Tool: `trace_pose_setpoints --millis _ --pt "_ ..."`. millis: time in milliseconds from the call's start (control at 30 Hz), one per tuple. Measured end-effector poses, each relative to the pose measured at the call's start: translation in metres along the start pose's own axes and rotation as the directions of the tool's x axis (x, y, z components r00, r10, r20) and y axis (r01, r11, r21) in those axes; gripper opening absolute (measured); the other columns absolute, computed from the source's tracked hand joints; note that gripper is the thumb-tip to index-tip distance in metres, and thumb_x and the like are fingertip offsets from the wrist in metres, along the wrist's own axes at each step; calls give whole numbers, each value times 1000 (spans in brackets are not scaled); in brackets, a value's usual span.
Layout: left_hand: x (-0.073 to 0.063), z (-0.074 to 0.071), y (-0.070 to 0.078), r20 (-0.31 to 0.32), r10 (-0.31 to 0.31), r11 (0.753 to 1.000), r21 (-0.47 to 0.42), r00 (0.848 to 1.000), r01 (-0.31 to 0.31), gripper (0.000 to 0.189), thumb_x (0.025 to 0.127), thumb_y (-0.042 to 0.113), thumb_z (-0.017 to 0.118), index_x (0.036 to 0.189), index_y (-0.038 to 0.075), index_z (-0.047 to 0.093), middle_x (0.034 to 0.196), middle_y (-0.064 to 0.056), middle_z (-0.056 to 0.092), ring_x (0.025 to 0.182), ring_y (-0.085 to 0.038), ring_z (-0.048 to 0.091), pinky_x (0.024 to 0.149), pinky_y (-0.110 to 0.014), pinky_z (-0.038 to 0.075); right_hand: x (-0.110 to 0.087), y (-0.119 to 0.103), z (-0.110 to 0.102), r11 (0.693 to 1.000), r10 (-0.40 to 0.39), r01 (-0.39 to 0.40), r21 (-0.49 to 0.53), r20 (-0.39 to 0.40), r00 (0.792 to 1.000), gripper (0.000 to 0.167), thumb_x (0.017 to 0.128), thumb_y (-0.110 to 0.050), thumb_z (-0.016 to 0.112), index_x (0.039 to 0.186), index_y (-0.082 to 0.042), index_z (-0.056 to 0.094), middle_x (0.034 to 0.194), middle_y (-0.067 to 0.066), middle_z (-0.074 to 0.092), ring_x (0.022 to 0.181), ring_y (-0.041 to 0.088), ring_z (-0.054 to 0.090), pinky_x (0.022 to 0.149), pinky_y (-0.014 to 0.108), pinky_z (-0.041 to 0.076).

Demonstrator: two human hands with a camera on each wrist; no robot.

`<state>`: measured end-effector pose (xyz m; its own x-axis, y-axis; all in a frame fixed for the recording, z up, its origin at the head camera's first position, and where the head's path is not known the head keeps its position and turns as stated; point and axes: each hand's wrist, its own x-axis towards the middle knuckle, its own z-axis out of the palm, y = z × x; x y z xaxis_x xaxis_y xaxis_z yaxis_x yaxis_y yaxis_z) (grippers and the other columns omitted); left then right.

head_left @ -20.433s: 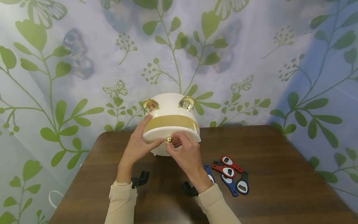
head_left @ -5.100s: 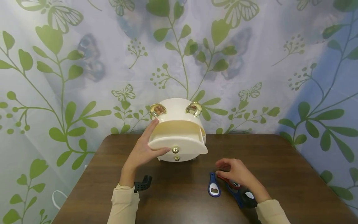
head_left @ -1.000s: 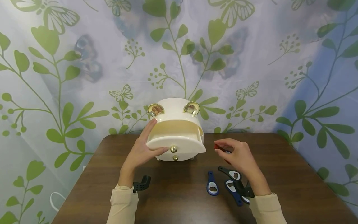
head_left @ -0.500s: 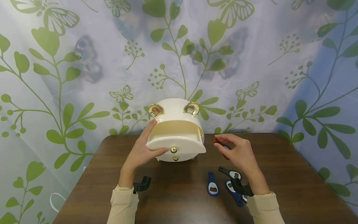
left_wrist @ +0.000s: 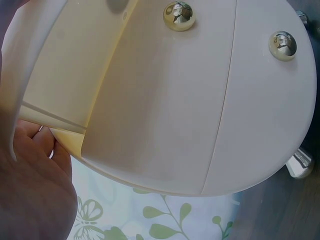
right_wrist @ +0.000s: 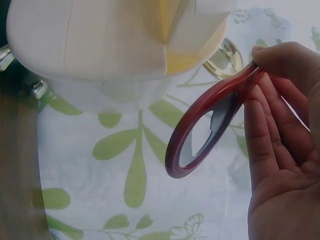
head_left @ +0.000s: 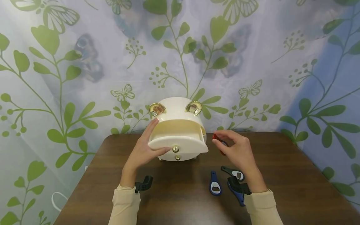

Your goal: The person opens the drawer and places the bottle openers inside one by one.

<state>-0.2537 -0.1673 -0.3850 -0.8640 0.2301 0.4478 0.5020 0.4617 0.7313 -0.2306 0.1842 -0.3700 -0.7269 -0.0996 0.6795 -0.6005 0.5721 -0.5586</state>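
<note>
A white drawer box [head_left: 180, 107] with gold ear-like trims stands at the back of the table, its upper drawer [head_left: 181, 142] pulled out. My left hand [head_left: 142, 150] grips the box's left side, thumb lying across the drawer front beside the gold knob [head_left: 175, 149]. In the left wrist view its fingers [left_wrist: 47, 142] reach behind the edge, partly hidden. My right hand [head_left: 236, 150] is raised just right of the drawer. It pinches a red bottle opener [right_wrist: 175, 150] by the handle end, the oval head pointing away from the fingers.
On the table [head_left: 174, 200], a blue bottle opener [head_left: 215, 184] lies in front of the right hand. Near it are a black bottle opener [head_left: 233, 172] and another blue one [head_left: 237, 195], partly covered by the right wrist mount [head_left: 239, 186]. Patterned cloth [head_left: 253, 62] hangs behind.
Since 20 seconds ago the upper drawer is further out and my right hand has left its knob. It has lifted the red bottle opener from the pile and moved left towards the drawer.
</note>
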Motion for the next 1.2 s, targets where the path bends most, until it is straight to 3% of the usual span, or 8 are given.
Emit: trace_pose_setpoints --millis 100,333,500,700,867,1033,1200 --pt "0 0 -1 -2 2 1000 1 1000 -2 108 77 41 92 163 38 26 169 18 21 157 -13 19 122 -58 25 1 -2 2 1000 -23 23 20 -17 1000 32 82 -7 87 113 -13 79 103 -2 78 93 14 73 78 20 57" --pt "0 -1 1 -6 2 1000 -1 1000 -2 109 77 42 92 164 36 26 169 19 20 157 -12 18 123 -57 25 7 -7 8 991 -80 89 105 -81 993 35 81 0 86 113 -12 79 103 3 78 94 -2 69 80 16 54" --pt "0 -1 0 -4 -2 1000 7 1000 2 109 77 42 92 164 36 25 169 19 20 157 -13 19 122 -57 25 9 -10 14 982 -96 107 156 -77 992 32 81 1 85 111 -11 80 105 3 78 90 6 67 78 16 53" --pt "0 0 -2 3 -4 1000 22 1000 4 109 77 44 91 164 37 25 169 19 19 157 -15 19 122 -59 26 9 -16 19 977 -88 101 187 -74 993 30 83 0 84 111 -10 80 106 3 77 83 5 64 72 18 52" --pt "-1 0 -2 0 -7 1000 26 1000 7 109 77 45 91 163 41 24 169 20 19 157 -15 20 121 -59 27 10 -22 23 974 -69 86 211 -86 994 30 84 0 83 111 -13 80 109 3 77 91 10 68 78 20 55" --pt "-1 0 -3 -3 0 1000 26 1000 0 109 77 45 91 163 39 25 169 20 20 157 -16 21 121 -59 27 11 -27 29 958 -71 104 269 -127 989 30 82 4 83 109 -9 80 110 7 76 101 6 68 86 19 56" --pt "0 -1 -2 -2 8 1000 25 1000 -8 109 77 44 91 164 37 25 169 19 19 157 -16 21 121 -59 27 13 -29 33 945 -77 121 304 -153 985 30 82 8 82 109 -5 80 110 10 76 104 5 68 86 21 57"
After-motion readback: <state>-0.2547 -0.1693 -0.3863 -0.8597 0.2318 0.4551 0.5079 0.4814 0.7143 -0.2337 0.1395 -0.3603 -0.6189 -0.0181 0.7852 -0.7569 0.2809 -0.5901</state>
